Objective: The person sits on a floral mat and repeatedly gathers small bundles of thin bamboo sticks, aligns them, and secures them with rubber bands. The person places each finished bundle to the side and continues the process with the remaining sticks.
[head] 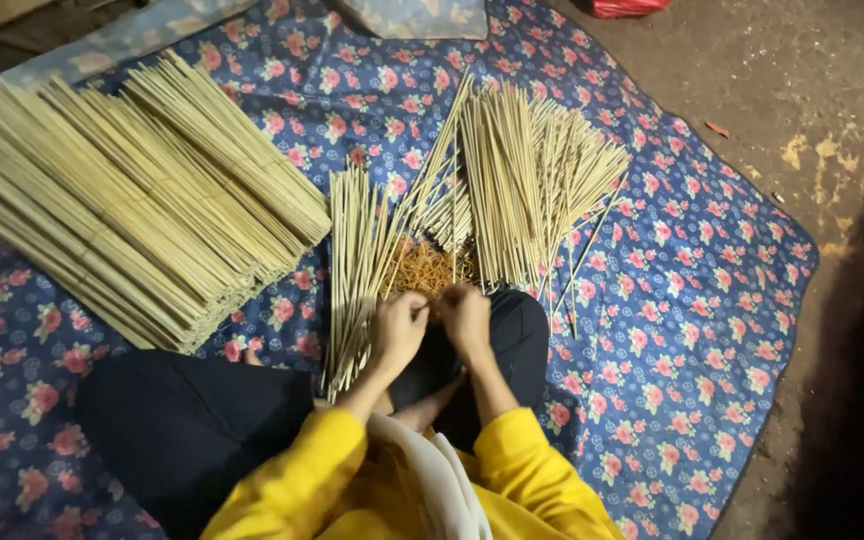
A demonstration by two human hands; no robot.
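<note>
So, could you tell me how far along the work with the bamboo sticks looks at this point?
Done: a large stack of tied stick bundles lies on the floral cloth at the left. In hand: the left hand and right hand meet at a small heap of orange bands, though what the fingers hold is unclear. Left: loose sticks fanned out ahead and a narrower loose sheaf beside the left hand look untied.

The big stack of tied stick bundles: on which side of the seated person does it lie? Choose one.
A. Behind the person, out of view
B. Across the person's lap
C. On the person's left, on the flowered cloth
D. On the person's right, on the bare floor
C: the stack of tied stick bundles rests on the flowered cloth, left of the left hand and right hand.
</note>
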